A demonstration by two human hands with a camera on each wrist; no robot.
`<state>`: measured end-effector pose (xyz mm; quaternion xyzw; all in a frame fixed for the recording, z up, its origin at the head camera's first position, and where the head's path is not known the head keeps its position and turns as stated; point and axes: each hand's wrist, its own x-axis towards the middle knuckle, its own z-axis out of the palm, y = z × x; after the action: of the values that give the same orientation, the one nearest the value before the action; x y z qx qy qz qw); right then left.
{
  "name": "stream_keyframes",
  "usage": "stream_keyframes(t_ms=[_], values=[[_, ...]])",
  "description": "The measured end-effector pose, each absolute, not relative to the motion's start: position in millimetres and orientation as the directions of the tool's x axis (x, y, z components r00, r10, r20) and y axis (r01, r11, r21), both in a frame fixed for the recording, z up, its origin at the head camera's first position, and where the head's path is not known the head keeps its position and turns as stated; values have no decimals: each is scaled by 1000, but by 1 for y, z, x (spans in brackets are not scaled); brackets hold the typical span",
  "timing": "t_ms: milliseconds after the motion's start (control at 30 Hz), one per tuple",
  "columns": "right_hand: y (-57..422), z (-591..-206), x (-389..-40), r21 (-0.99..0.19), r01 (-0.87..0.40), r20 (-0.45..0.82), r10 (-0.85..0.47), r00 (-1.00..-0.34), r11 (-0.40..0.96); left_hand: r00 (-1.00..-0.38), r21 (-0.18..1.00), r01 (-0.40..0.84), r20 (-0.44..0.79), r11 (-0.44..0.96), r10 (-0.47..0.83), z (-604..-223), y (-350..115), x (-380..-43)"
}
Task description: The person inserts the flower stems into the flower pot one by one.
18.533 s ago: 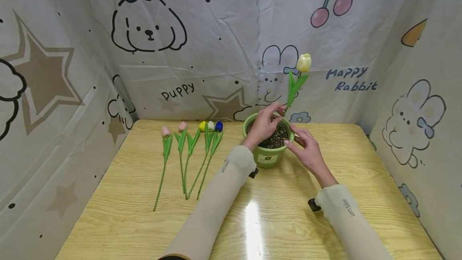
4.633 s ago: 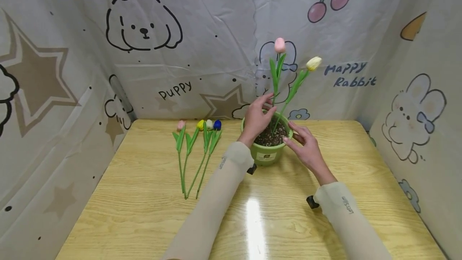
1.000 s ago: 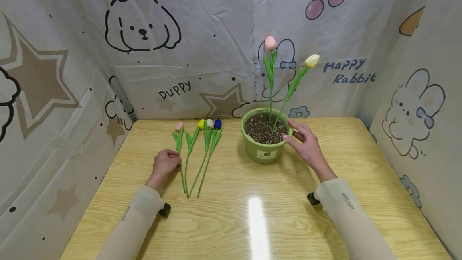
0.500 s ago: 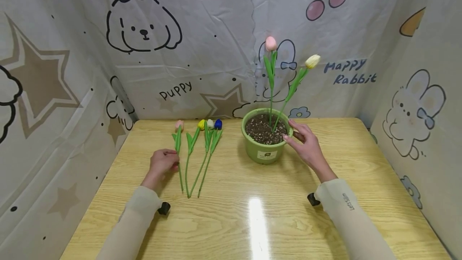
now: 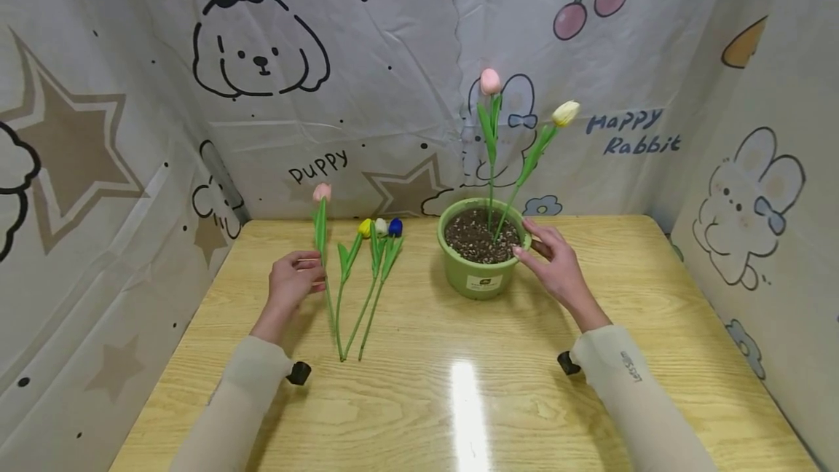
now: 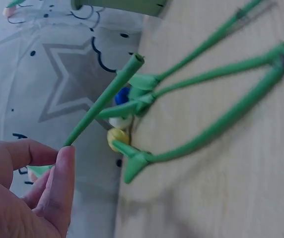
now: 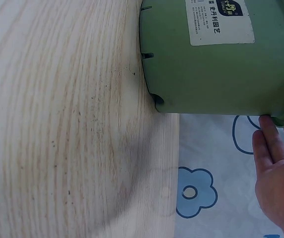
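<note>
In the head view my left hand (image 5: 295, 284) pinches the stem of a pink artificial tulip (image 5: 320, 228), raised off the table with its bloom up. The left wrist view shows that stem (image 6: 105, 101) between thumb and fingertips, its cut end free. Beside it lie a yellow tulip (image 5: 365, 227), a white tulip (image 5: 381, 226) and a blue tulip (image 5: 395, 227). My right hand (image 5: 557, 264) grips the rim of a green flowerpot (image 5: 481, 275) at its right side; the right wrist view shows fingers (image 7: 271, 144) under the rim. A pink tulip (image 5: 490, 82) and a cream tulip (image 5: 566, 113) stand in its soil.
The pot stands near the back edge of the wooden table (image 5: 419, 399). A printed cloth (image 5: 393, 42) hangs behind the table and at both sides. The three lying stems point toward the front, left of the pot.
From the pot, where it was setting the first pink tulip, my left hand moved left to another pink tulip. Just now it has lifted that tulip from the table. The right hand stays on the pot.
</note>
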<state>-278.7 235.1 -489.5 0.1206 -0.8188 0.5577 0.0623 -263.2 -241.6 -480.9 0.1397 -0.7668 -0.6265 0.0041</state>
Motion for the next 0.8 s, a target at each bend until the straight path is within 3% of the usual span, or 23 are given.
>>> stream_keyframes(t_ms=[400,800], values=[[234,-488,-277,-903,-273,242,-130,-961,332,-982,992,-56,-34,117,-186,-454,-204,-274],[235,-489,-277,-899,-275,243,-135,-961,342,-983,993,111,103,-42,-151,-421,-143,-290]])
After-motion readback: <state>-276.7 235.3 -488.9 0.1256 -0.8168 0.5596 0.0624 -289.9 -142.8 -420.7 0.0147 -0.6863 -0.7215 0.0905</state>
